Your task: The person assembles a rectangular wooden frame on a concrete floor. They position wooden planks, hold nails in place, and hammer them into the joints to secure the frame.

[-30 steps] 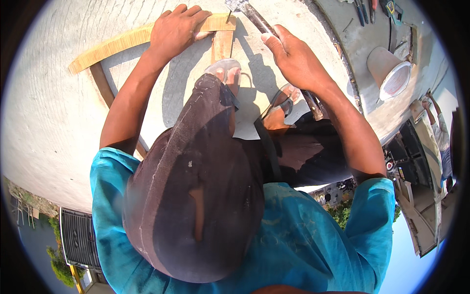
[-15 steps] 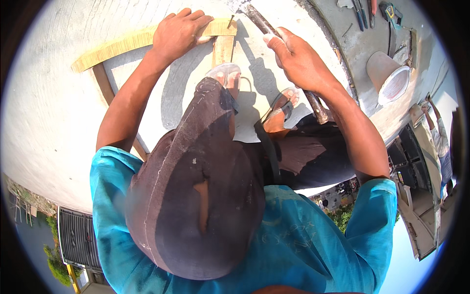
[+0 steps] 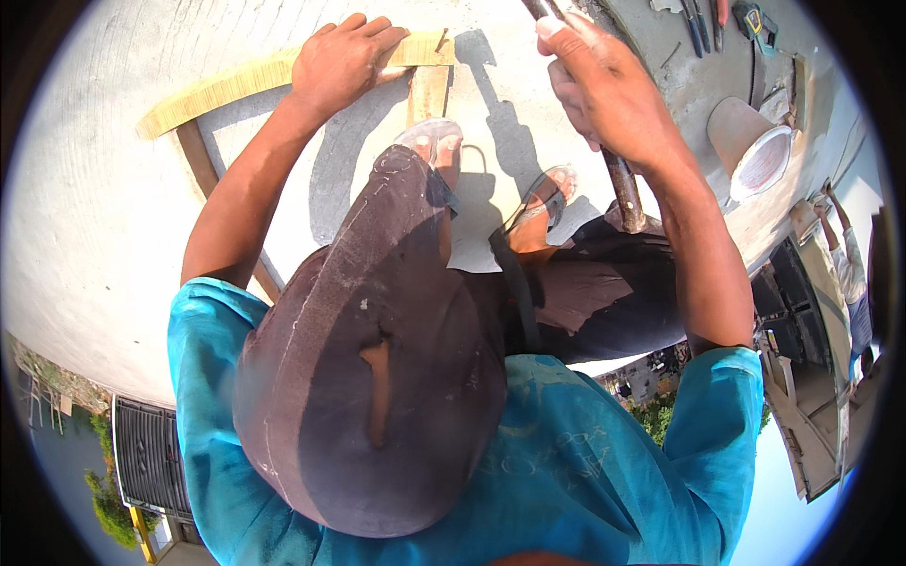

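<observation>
My left hand grips a pale wooden plank near its right end, fingers over the far edge and thumb on the near side. A nail stands slightly tilted in that end, just right of the hand. Under the plank, a wooden crosspiece runs toward my foot, and a second crosspiece joins near the left end. My right hand is closed around a hammer's dark, worn handle, raised right of the nail. The hammer's head is beyond the top edge; its shadow falls on the concrete.
My sandalled feet are close to the frame. To the right lie blue-handled pliers and a teal-handled tool, with a whitish bucket on its side. Another person stands at the far right.
My right hand has moved up and to the right with the hammer, away from the nail, and the hammer's head has gone out of view. My left hand stays on the plank.
</observation>
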Demonstrator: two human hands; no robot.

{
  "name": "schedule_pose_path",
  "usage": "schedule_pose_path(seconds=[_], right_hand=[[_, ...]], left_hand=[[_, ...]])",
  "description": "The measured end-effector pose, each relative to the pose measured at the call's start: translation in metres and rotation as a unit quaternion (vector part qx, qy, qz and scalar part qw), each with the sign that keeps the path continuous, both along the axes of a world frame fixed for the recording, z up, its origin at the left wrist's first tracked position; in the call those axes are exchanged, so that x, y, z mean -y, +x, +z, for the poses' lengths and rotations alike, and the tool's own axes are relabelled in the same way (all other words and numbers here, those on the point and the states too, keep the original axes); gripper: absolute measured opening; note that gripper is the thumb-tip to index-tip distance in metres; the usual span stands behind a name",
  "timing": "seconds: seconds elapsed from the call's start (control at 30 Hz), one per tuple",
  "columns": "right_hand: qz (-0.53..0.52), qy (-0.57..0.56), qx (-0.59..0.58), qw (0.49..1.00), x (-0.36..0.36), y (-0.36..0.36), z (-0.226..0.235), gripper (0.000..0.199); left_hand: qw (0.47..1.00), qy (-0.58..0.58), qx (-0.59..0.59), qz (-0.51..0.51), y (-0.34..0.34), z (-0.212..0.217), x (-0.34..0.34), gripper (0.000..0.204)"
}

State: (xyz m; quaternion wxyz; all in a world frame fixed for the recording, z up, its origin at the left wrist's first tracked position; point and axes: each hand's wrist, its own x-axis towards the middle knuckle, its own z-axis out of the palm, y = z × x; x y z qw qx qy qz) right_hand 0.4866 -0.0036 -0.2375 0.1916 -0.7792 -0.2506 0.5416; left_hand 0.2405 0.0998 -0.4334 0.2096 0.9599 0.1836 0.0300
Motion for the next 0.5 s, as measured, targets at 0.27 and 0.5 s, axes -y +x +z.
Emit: schedule_pose_path(seconds=[0.27,0.5], right_hand=[[0.061,0.08,0.142,0.985,0.019,-0.008,-0.024,0.039],[-0.149,0.163,-0.04,0.974,-0.029,0.023,0.02,0.035]], left_hand=[[1.0,-0.005,0.008,-0.007,0.009,0.003,-0.004,0.047],[1.0,-0.003,-0.006,-0.004,0.005,0.013,-0.002,0.045]])
